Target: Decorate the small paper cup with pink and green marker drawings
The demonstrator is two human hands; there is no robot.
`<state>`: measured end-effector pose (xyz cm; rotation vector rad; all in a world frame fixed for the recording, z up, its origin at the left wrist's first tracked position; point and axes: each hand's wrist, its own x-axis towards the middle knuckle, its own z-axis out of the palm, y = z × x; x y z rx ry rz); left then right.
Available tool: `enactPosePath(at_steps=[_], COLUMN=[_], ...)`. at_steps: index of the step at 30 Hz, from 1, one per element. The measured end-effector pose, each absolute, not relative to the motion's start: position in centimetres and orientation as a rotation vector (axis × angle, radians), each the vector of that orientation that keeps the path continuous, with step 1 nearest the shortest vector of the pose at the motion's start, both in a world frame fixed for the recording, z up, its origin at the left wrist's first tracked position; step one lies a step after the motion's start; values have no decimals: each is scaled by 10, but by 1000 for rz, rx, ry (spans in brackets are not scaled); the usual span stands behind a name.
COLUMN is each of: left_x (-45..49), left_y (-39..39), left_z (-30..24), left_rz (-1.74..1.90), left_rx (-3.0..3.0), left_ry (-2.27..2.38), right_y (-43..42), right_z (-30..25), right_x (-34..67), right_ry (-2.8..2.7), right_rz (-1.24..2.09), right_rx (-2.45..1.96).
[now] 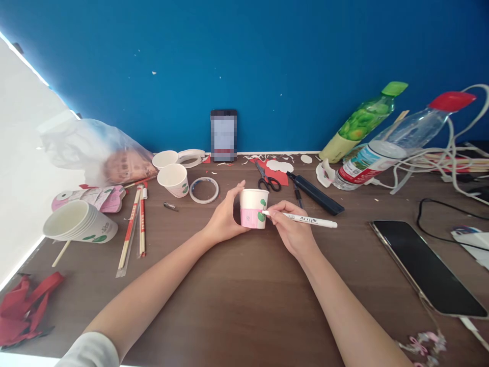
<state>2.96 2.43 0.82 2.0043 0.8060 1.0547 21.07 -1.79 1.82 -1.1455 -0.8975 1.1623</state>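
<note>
A white paper cup (253,204) with a pink painted band and green leaf marks stands upright on the brown table (237,295). My left hand (225,216) wraps round its left side and steadies it. My right hand (292,229) pinches a white acrylic marker (305,219), whose tip touches the cup's right side near the pink band.
A stack of paper cups (78,223) lies on its side at left beside chopsticks (134,227). Two more cups (173,179), a tape ring (204,190), scissors (268,178) and a black knife (316,194) sit behind. Two bottles (382,148) lean at right; a phone (428,267) lies front right.
</note>
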Motion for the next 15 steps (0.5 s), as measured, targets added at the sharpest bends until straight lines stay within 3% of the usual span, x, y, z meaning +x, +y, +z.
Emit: enactPosePath(at_steps=[15], left_x=[29], left_y=[26], left_z=[6], left_rz=[1053], left_rx=[2013], left_ry=[809], right_y=[-19], right_z=[18], right_x=[211], right_ry=[-950], right_rz=[1150], right_rx=[-1148])
